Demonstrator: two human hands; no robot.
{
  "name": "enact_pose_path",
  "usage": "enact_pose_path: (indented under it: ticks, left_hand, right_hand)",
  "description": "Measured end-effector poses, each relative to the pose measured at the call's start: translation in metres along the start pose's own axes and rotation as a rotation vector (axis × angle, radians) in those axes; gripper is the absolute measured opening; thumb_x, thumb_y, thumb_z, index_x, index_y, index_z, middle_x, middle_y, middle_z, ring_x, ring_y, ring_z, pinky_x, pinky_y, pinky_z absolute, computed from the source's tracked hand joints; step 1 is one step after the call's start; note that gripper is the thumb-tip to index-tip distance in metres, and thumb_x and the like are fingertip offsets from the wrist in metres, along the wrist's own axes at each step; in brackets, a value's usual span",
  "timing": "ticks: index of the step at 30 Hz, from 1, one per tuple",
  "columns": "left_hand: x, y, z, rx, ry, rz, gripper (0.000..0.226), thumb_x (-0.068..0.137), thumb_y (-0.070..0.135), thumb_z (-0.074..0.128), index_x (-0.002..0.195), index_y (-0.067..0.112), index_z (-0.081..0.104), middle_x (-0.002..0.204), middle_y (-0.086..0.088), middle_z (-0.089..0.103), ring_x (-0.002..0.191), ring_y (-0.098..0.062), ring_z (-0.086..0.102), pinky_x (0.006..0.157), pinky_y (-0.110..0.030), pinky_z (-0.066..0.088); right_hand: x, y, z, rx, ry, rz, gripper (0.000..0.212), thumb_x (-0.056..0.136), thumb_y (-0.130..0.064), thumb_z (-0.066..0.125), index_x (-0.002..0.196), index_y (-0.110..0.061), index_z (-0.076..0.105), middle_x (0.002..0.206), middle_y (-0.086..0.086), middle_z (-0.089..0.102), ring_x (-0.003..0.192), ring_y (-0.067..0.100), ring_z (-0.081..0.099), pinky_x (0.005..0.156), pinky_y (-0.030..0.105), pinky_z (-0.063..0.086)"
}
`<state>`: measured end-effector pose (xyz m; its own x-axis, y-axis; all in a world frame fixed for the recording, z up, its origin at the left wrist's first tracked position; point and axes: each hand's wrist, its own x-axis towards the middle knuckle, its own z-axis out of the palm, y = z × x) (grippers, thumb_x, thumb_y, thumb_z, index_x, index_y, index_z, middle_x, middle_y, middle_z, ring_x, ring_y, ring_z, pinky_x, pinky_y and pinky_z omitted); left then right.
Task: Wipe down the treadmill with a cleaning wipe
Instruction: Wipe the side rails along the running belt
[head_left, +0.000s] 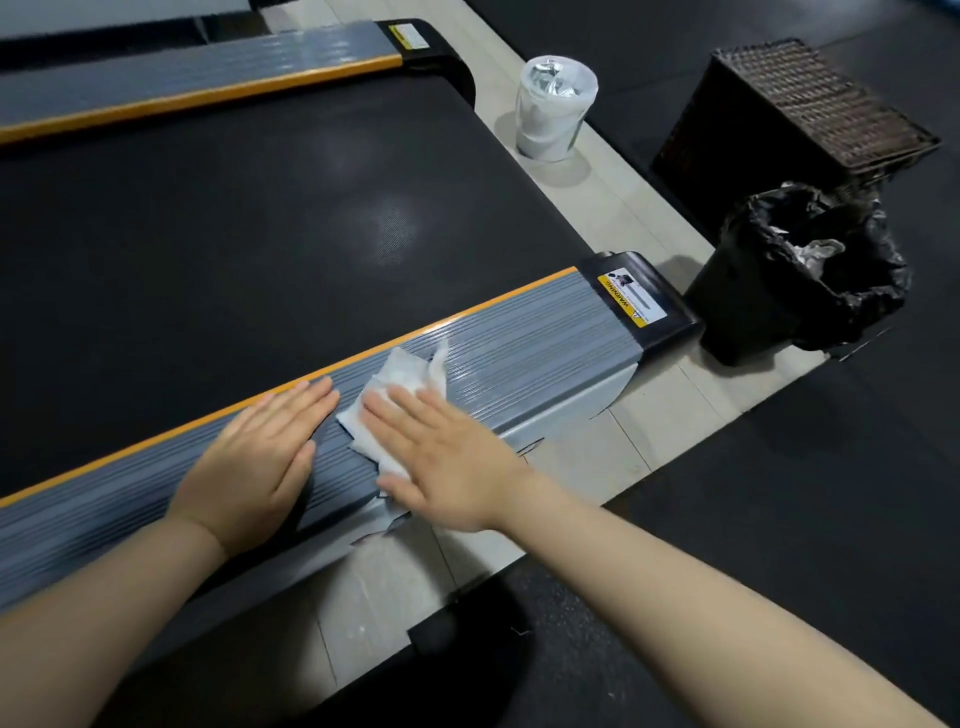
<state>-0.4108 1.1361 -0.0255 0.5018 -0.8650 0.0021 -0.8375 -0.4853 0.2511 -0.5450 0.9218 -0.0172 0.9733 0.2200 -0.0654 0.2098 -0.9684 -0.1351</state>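
One white crumpled cleaning wipe (395, 395) lay on near grey ribbed side rail (519, 338) of black-belted treadmill (234, 234), rail's long axis running lower left to upper right. Right hand (441, 457) flat, fingers straight, pressed wipe. Left hand (260, 457) flat on rail beside it. Nearby floor: one white wipe tub (553, 106), one black-lined bin (795, 275), one wicker basket (795, 109).

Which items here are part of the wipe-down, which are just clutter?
In use: cleaning wipe under right hand; ribbed side rail; left hand flat on it.
Idle: wipe tub, lined bin, wicker basket.
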Motion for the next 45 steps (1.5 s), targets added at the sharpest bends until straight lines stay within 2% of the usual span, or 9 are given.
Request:
enact_pose_path:
  ticks: [4, 6, 8, 15, 19, 24, 32, 40, 45]
  left_hand:
    - [-0.002, 0.002, -0.001, -0.002, 0.003, 0.000, 0.055, 0.101, 0.034, 0.021, 0.153, 0.020, 0.033, 0.160, 0.008, 0.027, 0.149, -0.007, 0.019, 0.122, -0.029, 0.009]
    - [-0.001, 0.002, -0.001, -0.003, 0.001, 0.000, 0.055, 0.101, 0.034, 0.021, 0.153, 0.021, 0.032, 0.160, 0.009, 0.027, 0.148, -0.007, 0.019, 0.122, -0.030, 0.010]
    - [-0.001, 0.002, -0.001, -0.009, 0.000, 0.004, 0.056, 0.100, 0.033, 0.022, 0.153, 0.021, 0.032, 0.160, 0.009, 0.027, 0.148, -0.007, 0.019, 0.122, -0.031, 0.011]
    - [0.000, 0.005, -0.004, -0.015, -0.009, -0.007, 0.055, 0.100, 0.033, 0.023, 0.153, 0.021, 0.033, 0.159, 0.008, 0.029, 0.148, -0.006, 0.019, 0.121, -0.030, 0.012]
    - [0.001, 0.005, -0.005, -0.009, -0.018, -0.010, 0.056, 0.100, 0.033, 0.022, 0.153, 0.022, 0.032, 0.159, 0.009, 0.027, 0.148, -0.006, 0.019, 0.122, -0.026, 0.007]
    - [0.001, 0.006, -0.004, 0.000, -0.006, 0.000, 0.056, 0.099, 0.031, 0.023, 0.152, 0.018, 0.036, 0.157, 0.005, 0.031, 0.147, -0.010, 0.023, 0.121, -0.027, 0.008]
    - [0.004, 0.009, -0.014, 0.012, -0.085, 0.012, 0.056, 0.097, 0.026, 0.029, 0.151, 0.012, 0.035, 0.158, -0.003, 0.032, 0.147, -0.020, 0.025, 0.122, -0.031, 0.011]
    - [0.004, 0.011, -0.018, 0.083, -0.167, -0.036, 0.058, 0.097, 0.029, 0.027, 0.153, 0.013, 0.031, 0.161, -0.002, 0.026, 0.148, -0.019, 0.023, 0.122, -0.036, 0.011]
    - [0.005, 0.013, -0.020, 0.060, -0.190, -0.050, 0.058, 0.096, 0.028, 0.028, 0.152, 0.011, 0.033, 0.159, -0.006, 0.030, 0.146, -0.025, 0.028, 0.119, -0.045, 0.021]
  right_hand:
    - [-0.046, 0.100, -0.011, 0.019, 0.122, 0.508, 0.071, 0.091, -0.050, 0.023, 0.145, -0.006, 0.039, 0.144, 0.015, 0.041, 0.131, 0.037, 0.038, 0.116, 0.044, 0.010]
    - [-0.086, 0.151, -0.022, 0.118, 0.174, 0.799, 0.068, 0.096, -0.045, 0.026, 0.147, 0.000, 0.031, 0.151, 0.020, 0.034, 0.136, 0.039, 0.032, 0.113, 0.046, 0.022]
    - [-0.104, 0.165, -0.021, 0.126, 0.156, 0.884, 0.060, 0.104, -0.035, 0.030, 0.152, 0.001, 0.020, 0.159, 0.018, 0.020, 0.146, 0.034, 0.018, 0.117, 0.040, 0.013]
    - [-0.077, 0.083, -0.007, 0.094, 0.075, 0.473, 0.063, 0.103, -0.043, 0.025, 0.155, -0.007, 0.020, 0.162, 0.007, 0.014, 0.150, 0.023, 0.010, 0.121, 0.035, 0.001]
    - [-0.080, 0.147, -0.013, 0.046, 0.188, 0.729, 0.074, 0.094, -0.050, 0.019, 0.143, 0.001, 0.038, 0.146, 0.019, 0.041, 0.133, 0.038, 0.038, 0.111, 0.048, 0.028]
    - [-0.065, 0.180, -0.024, 0.129, 0.181, 1.114, 0.072, 0.090, -0.045, 0.015, 0.142, 0.002, 0.034, 0.150, 0.019, 0.033, 0.137, 0.035, 0.027, 0.113, 0.049, 0.022]
    - [-0.037, 0.090, -0.012, 0.138, 0.052, 0.612, 0.067, 0.100, -0.046, 0.017, 0.156, -0.008, 0.015, 0.163, 0.008, 0.012, 0.151, 0.026, 0.007, 0.123, 0.042, 0.005]
    - [-0.038, 0.147, -0.023, 0.156, 0.088, 1.132, 0.065, 0.103, -0.039, 0.030, 0.154, -0.001, 0.015, 0.162, 0.016, 0.012, 0.148, 0.035, 0.010, 0.119, 0.048, 0.011]
    - [-0.017, 0.096, -0.023, 0.171, 0.047, 0.796, 0.062, 0.102, -0.036, 0.026, 0.153, -0.001, 0.020, 0.160, 0.018, 0.018, 0.148, 0.038, 0.014, 0.120, 0.049, 0.011]
